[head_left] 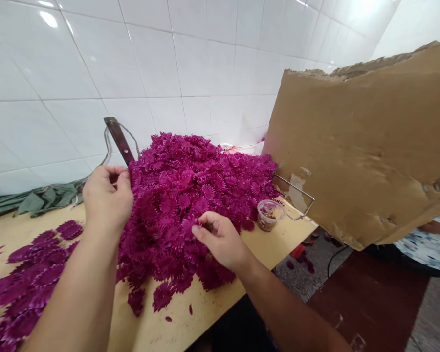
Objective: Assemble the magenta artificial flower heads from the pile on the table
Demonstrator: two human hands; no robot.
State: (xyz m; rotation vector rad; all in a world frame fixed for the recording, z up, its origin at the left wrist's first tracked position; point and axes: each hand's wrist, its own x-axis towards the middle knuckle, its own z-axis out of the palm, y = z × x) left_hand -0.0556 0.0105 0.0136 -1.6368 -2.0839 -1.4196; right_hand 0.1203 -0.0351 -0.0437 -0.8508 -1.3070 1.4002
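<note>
Pinching 1 magenta flower (187, 226) at the heap (190, 181), right hand (222, 239) wants light grip, sparing petals; left hand (108, 195) sits apart, can't tell if gripping.

Vivid magenta fills the frilled flower-shaped plastic-like pieces (185, 200) between the left fingers (123, 181) and right fingers (201, 235); the flat wooden-looking tabletop (165, 335) below these fingers is pale yellow, the glossy tiled wall (205, 63) beyond them white with a thin grey grid, the large torn cardboard sheet (370, 137) to their right plain brown
</note>
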